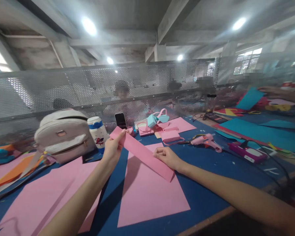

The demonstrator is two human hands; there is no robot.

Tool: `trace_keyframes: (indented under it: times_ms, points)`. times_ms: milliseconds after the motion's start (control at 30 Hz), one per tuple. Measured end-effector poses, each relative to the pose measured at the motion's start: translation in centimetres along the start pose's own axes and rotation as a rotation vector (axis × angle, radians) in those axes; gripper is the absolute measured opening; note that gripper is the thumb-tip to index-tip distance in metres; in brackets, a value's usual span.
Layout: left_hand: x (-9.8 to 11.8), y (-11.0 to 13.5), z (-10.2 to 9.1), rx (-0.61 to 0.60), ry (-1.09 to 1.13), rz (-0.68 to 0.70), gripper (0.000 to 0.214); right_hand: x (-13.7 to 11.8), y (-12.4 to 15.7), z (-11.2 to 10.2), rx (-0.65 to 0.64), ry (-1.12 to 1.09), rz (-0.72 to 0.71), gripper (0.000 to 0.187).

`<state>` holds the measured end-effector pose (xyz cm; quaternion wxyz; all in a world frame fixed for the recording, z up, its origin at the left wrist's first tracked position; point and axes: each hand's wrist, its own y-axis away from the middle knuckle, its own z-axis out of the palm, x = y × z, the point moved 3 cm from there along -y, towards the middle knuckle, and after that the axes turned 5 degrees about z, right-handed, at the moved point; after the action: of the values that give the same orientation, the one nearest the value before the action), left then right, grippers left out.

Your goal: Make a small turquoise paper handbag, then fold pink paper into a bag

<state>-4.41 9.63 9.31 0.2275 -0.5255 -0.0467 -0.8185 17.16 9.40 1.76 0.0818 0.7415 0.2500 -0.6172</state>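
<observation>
The left forearm is closest, slanting in over overlapping pink sheets at the near left of the blue desk. Behind these sheets, towards the far edge, sit a pale backpack and, just beside it, a white-and-blue bottle. A phone leans upright near a perforated metal screen along that far edge, with folded pink pieces and a light-blue piece to its right. Nearer the right side lie a pink glue gun and a purple box, a dark cable trailing past the box. Beyond them, wide blue sheets spread towards the right edge, where a co-worker's hand holds another blue piece.

The right forearm reaches in low across the near edge, its hand palm-down with curled fingers; the left hand is raised a little, thumb on top.

Between them a pink strip is held aslant over a large pink sheet, shading it. The left grip pinches the strip's far-left end; the right hand pinches its long edge closer to the lower end. Whether that lower end touches the sheet, I cannot tell.
</observation>
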Motion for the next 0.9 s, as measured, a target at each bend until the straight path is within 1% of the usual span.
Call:
trace_keyframes:
  times_ms: [200, 367, 433, 533, 700, 800, 900]
  points:
    - [1.8, -1.6, -1.2, 0.057, 0.053, 0.073, 0.018, 0.0, -0.3, -0.7, 0.043, 0.020, -0.023, 0.036]
    - [3.3, -2.4, -2.2, 0.099, 0.081, 0.112, 0.004, 0.0, -0.5, -1.0, 0.082, 0.024, -0.032, 0.035]
    - [3.7, -2.6, -2.5, 0.113, 0.080, 0.126, 0.006, 0.0, -0.6, -1.2, 0.100, 0.016, -0.033, 0.035]
    - [3.9, -2.9, -3.0, 0.125, 0.065, 0.139, 0.009, 0.1, -0.9, -2.0, 0.148, -0.004, -0.029, 0.037]
    - [3.9, -3.4, -3.8, 0.127, 0.001, 0.158, 0.002, 0.6, -1.6, -3.5, 0.233, -0.038, -0.031, 0.037]
    - [3.8, -3.5, -4.2, 0.134, -0.062, 0.166, 0.007, 0.9, -1.9, -3.9, 0.265, -0.066, -0.039, 0.036]
    - [3.8, -3.6, -4.5, 0.159, -0.114, 0.213, 0.004, 0.9, -2.1, -4.0, 0.296, -0.092, -0.052, 0.035]
